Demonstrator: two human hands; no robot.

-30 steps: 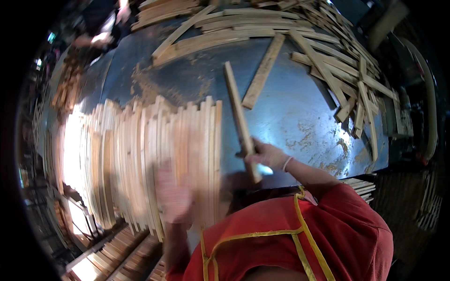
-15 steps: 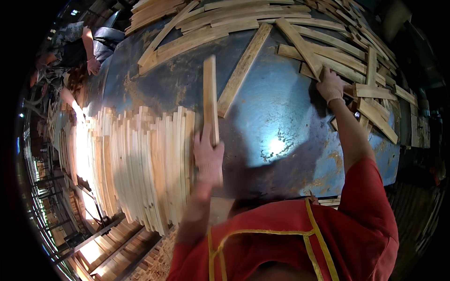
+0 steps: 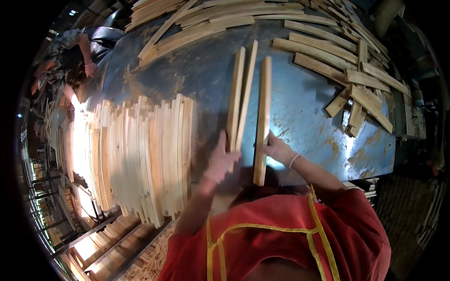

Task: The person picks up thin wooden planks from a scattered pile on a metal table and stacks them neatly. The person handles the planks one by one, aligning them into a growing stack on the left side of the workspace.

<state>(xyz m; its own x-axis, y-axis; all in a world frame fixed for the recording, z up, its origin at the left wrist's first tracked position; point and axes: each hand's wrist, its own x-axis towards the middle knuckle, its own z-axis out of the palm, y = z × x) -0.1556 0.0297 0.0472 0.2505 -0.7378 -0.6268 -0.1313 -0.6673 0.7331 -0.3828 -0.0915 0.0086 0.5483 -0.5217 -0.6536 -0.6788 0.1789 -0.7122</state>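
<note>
My left hand [image 3: 222, 159], in a pale glove, is closed round the lower part of two narrow wooden slats [image 3: 241, 93]. These stand side by side on edge and spread slightly apart at their far ends. To their right, my gloved right hand [image 3: 279, 151] grips another wooden slat [image 3: 264, 107] near its near end, fingers on its right side. A gap of table shows between this slat and the left pair. Left of my left hand, a row of slats [image 3: 150, 154] is packed tightly on edge.
Loose slats [image 3: 323, 54] lie crossed on the right of the blue metal table [image 3: 300, 103]. More slats [image 3: 206, 30] lie along its far side. At the far left, another person's hand [image 3: 91, 69] hangs beside the table. Slats [image 3: 105, 248] also fill a rack below left.
My right hand has come from the slat pile at right to the middle, bringing a slat. My left hand has moved right and now holds two slats instead of one.
</note>
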